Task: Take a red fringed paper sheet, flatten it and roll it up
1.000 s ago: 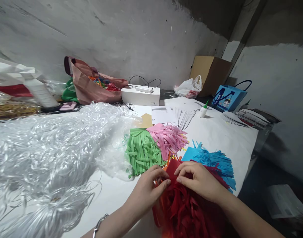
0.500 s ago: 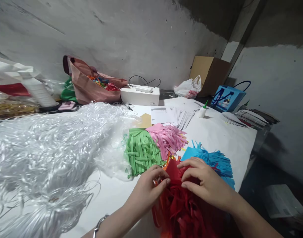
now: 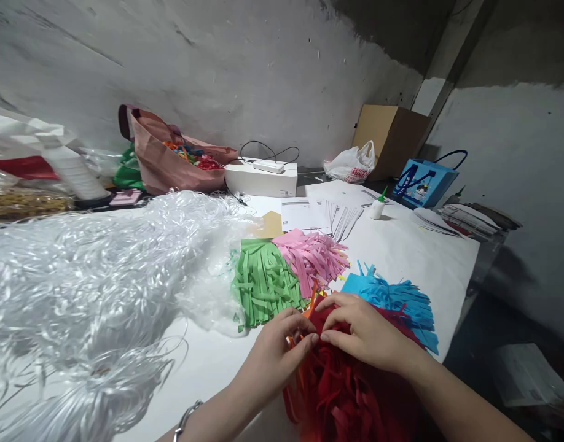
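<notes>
A bundle of red fringed paper (image 3: 341,393) hangs in loose strips at the near side of the table. My left hand (image 3: 284,347) pinches its upper left edge between thumb and fingers. Beside it, my right hand (image 3: 362,331) has closed its thumb and fingertips on the same red paper, and the two sets of fingertips almost meet. Orange strips (image 3: 298,383) show along the left side of the red bundle. Behind my hands lie green fringed paper (image 3: 266,279), pink fringed paper (image 3: 312,255) and blue fringed paper (image 3: 397,294).
White shiny ribbon (image 3: 102,270) is heaped across the left of the table. A glue bottle (image 3: 378,207) with a green tip stands beyond the blue paper. Farther back are a white box (image 3: 261,179), a pink bag (image 3: 171,162) and a blue bag (image 3: 427,181).
My right hand has moved left toward my left hand, and its fingers have closed in on the red paper. My left hand has stayed nearly in place.
</notes>
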Demonstrator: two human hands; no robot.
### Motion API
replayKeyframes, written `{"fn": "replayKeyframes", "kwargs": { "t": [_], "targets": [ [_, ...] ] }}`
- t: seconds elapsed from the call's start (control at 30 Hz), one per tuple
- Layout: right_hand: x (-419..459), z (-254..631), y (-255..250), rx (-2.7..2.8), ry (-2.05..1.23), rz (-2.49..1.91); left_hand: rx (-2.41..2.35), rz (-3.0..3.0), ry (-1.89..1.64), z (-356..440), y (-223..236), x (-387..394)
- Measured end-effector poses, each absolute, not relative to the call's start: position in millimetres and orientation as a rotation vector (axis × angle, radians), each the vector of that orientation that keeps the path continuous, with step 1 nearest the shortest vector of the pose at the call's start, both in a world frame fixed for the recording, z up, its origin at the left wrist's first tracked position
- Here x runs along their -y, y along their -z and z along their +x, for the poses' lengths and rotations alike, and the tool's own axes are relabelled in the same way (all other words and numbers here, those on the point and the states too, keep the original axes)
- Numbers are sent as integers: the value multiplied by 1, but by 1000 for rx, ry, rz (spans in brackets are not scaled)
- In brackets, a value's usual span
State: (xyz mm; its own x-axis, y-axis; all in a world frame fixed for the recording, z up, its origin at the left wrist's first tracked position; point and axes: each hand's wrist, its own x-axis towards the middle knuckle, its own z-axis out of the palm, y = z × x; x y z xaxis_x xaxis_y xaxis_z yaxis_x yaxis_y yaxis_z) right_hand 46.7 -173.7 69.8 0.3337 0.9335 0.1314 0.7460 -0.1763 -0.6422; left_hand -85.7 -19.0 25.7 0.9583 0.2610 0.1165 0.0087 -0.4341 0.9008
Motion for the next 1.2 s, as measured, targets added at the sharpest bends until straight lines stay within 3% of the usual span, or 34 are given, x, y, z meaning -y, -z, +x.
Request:
{"fn": "replayKeyframes", "kwargs": {
  "t": [0.77, 1.2],
  "targets": [
    [164, 48, -70, 1417, -513, -1889, -206, 1984, -286, -87, -26, 20],
    [174, 32, -68, 1710, -57, -2053, -255, 1996, -372, -83, -22, 27]
  ]
}}
